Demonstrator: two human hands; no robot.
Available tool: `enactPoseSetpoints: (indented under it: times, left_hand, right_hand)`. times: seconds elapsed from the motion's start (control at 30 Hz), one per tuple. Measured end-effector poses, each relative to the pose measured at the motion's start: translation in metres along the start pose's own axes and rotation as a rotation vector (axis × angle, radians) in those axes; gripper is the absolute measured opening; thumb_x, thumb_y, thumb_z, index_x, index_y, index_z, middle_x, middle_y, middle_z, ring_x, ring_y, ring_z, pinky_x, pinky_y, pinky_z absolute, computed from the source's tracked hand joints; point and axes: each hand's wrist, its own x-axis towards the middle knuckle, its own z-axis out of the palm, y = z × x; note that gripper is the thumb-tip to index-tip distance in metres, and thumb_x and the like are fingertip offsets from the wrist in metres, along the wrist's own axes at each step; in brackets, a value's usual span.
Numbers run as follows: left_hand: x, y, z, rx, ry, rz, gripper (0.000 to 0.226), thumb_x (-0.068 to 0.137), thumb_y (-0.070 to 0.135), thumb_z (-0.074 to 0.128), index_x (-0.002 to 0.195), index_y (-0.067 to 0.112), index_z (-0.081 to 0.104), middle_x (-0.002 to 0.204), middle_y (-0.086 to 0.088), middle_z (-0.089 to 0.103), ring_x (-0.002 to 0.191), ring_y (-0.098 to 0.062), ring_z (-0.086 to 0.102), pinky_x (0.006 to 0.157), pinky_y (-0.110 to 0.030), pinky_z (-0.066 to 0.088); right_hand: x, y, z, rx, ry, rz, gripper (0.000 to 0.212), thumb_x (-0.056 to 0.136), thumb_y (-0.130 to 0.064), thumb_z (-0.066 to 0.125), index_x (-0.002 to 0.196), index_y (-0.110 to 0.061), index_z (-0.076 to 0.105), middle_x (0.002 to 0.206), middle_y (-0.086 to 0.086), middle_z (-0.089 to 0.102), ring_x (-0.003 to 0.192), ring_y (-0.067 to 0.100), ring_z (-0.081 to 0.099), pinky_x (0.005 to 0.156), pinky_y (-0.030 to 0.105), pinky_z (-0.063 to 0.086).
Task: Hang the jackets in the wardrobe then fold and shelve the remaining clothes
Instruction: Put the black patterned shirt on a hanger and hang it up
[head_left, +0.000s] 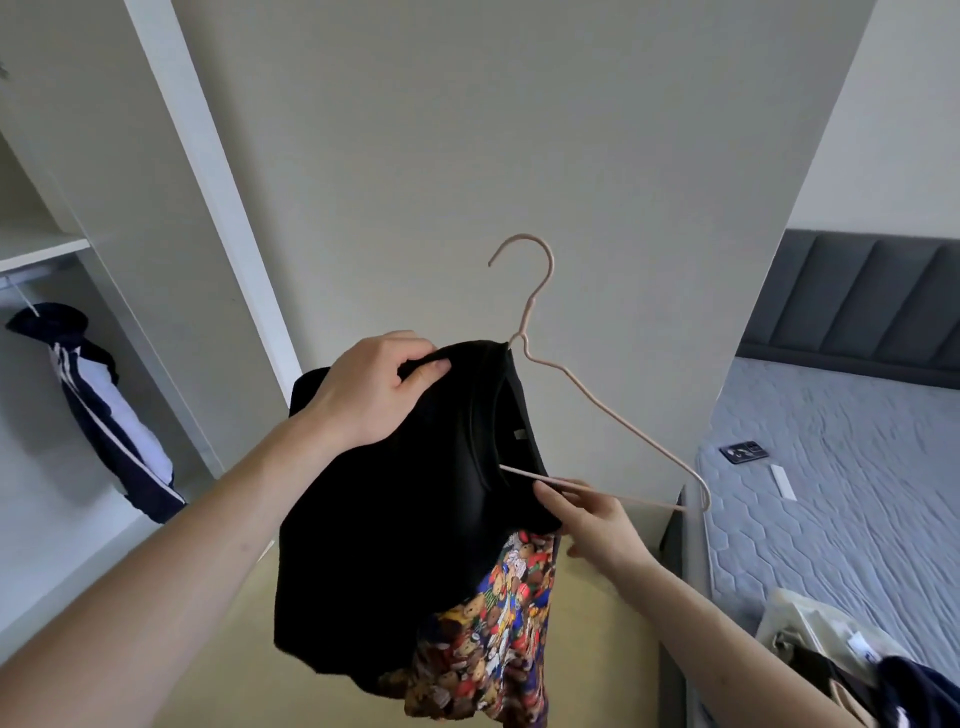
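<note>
So I've got the black jacket (395, 519) up in front of me, half on the pink wire hanger (613, 410). My left hand (374, 389) grips the collar, fingers curled round the fabric, and my right hand (597, 519) pinches the hanger's bottom bar. 1 shoulder is on; the right arm of the hanger sticks out bare. My plan: hold the bar steady and pull the collar across that free end so it seats evenly, otherwise I reckon it slides off.

The wardrobe (62, 249) is open on my left, with 1 navy striped jacket (104, 415) already on the rail and free rail beside it. The door edge sits between us, so the hook needs swinging clear of it. The bed (857, 467) is on my right, with more clothes (831, 670) at its corner.
</note>
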Motion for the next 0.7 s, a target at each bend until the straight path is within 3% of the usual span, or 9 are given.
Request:
enactPoseSetpoints:
  times: [0.07, 0.1, 0.2, 0.3, 0.47, 0.6, 0.7]
  left_hand:
    - [0.002, 0.000, -0.002, 0.030, 0.016, 0.000, 0.036, 0.101, 0.049, 0.052, 0.081, 0.022, 0.062, 0.079, 0.004, 0.056, 0.075, -0.014, 0.055, 0.068, -0.033, 0.045]
    - [0.003, -0.003, -0.005, 0.047, 0.025, -0.008, 0.041, 0.100, 0.053, 0.050, 0.079, 0.020, 0.061, 0.077, 0.003, 0.054, 0.074, -0.014, 0.054, 0.067, -0.033, 0.045]
    - [-0.001, -0.020, -0.017, 0.112, 0.044, -0.057, 0.049, 0.098, 0.060, 0.045, 0.076, 0.019, 0.058, 0.077, 0.004, 0.053, 0.072, -0.013, 0.053, 0.067, -0.036, 0.046]
    - [-0.013, -0.043, -0.026, 0.147, 0.041, -0.094, 0.044, 0.099, 0.056, 0.050, 0.075, 0.020, 0.060, 0.076, 0.004, 0.054, 0.073, -0.013, 0.055, 0.069, -0.042, 0.051]
    - [-0.025, -0.062, -0.025, 0.172, 0.057, -0.110, 0.051, 0.100, 0.060, 0.046, 0.073, 0.017, 0.054, 0.074, 0.001, 0.052, 0.070, -0.021, 0.055, 0.066, -0.042, 0.051]
    - [-0.032, -0.063, -0.024, 0.312, 0.195, -0.044, 0.054, 0.100, 0.060, 0.042, 0.065, 0.020, 0.031, 0.065, -0.002, 0.041, 0.055, -0.019, 0.041, 0.050, -0.031, 0.034]
    - [-0.039, -0.058, -0.020, 0.388, 0.287, 0.045, 0.049, 0.101, 0.051, 0.046, 0.066, 0.022, 0.029, 0.058, 0.002, 0.030, 0.052, -0.023, 0.032, 0.047, -0.026, 0.025]
  right_hand:
    - [0.008, -0.006, 0.008, -0.131, 0.100, -0.038, 0.010, 0.089, -0.043, 0.072, 0.093, -0.035, 0.076, 0.087, -0.013, 0.078, 0.079, 0.007, 0.074, 0.057, 0.017, 0.053]
    - [0.011, -0.005, 0.007, -0.194, 0.142, -0.047, 0.006, 0.091, -0.030, 0.070, 0.090, -0.031, 0.076, 0.084, -0.011, 0.077, 0.075, 0.008, 0.072, 0.058, 0.021, 0.053]
    - [0.013, 0.002, -0.015, -0.148, 0.224, 0.013, 0.017, 0.091, -0.009, 0.065, 0.092, -0.020, 0.078, 0.074, -0.003, 0.077, 0.061, 0.009, 0.068, 0.050, 0.024, 0.050]
    - [0.011, 0.003, -0.049, 0.054, 0.245, 0.065, 0.016, 0.089, 0.001, 0.067, 0.095, -0.010, 0.077, 0.075, 0.005, 0.078, 0.068, 0.013, 0.075, 0.047, 0.021, 0.050]
    - [0.010, -0.010, -0.074, 0.128, 0.120, 0.015, 0.024, 0.090, 0.008, 0.065, 0.085, -0.012, 0.078, 0.077, 0.008, 0.077, 0.065, 0.013, 0.074, 0.048, 0.016, 0.049]
    - [0.004, -0.021, -0.086, 0.223, 0.019, -0.087, 0.039, 0.089, 0.015, 0.061, 0.079, -0.017, 0.080, 0.083, 0.011, 0.076, 0.067, 0.014, 0.071, 0.054, 0.015, 0.051]
    - [0.002, -0.028, -0.094, 0.474, -0.122, -0.071, 0.047, 0.093, 0.018, 0.048, 0.080, -0.014, 0.080, 0.083, 0.008, 0.074, 0.065, 0.010, 0.069, 0.053, 0.014, 0.052]
